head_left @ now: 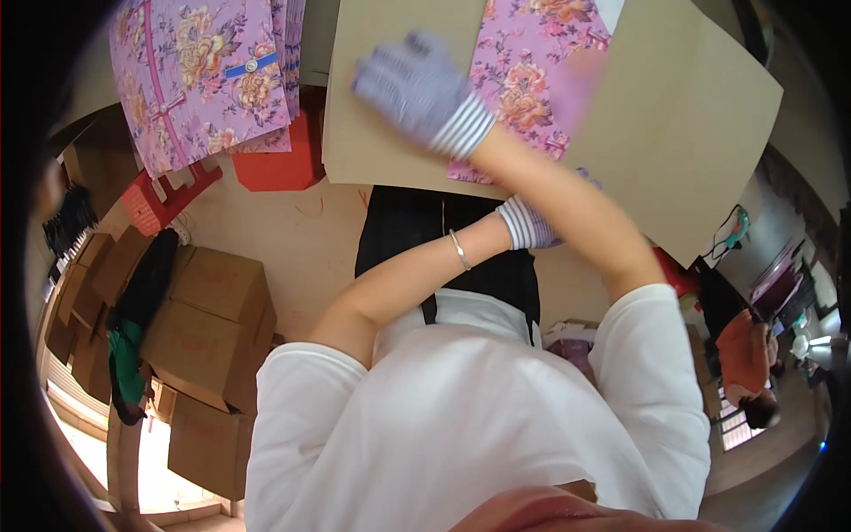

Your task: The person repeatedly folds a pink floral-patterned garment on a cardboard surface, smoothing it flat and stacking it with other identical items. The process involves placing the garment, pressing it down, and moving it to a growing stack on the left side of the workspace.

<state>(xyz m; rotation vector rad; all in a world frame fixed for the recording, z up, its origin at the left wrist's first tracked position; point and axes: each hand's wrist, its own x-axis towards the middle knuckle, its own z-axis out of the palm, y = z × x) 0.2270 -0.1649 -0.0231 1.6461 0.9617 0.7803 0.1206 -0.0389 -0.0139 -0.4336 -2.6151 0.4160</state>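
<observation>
Right hand [412, 93]: gloved, fingers reaching out and slightly parted, blurred, with nothing seen in its grip. It is over the left part of a tan board [687, 115]; whether the palm presses on it, I cannot tell. Left hand [534, 222]: gloved, crossed beneath the right forearm [558, 191] at the board's near edge; fingers mostly hidden, so opening and hold cannot be told.

Flowered sheet [519, 97]: on the board, just right of the right hand, whose cuff crosses its left edge. A blurred pale purple area shows along its right side.

Room: only a narrow strip of board between the right fingertips and the board's left edge; a wide tan stretch right of the sheet.

Farther left of the right hand, past a gap: stack of flowered pieces [195, 75], with a red plastic thing [279, 168] below it. Farther still, behind and left of the hands: cardboard boxes [208, 288] and a person in green [128, 359]. Far right of the left hand: a person in orange [745, 355].
</observation>
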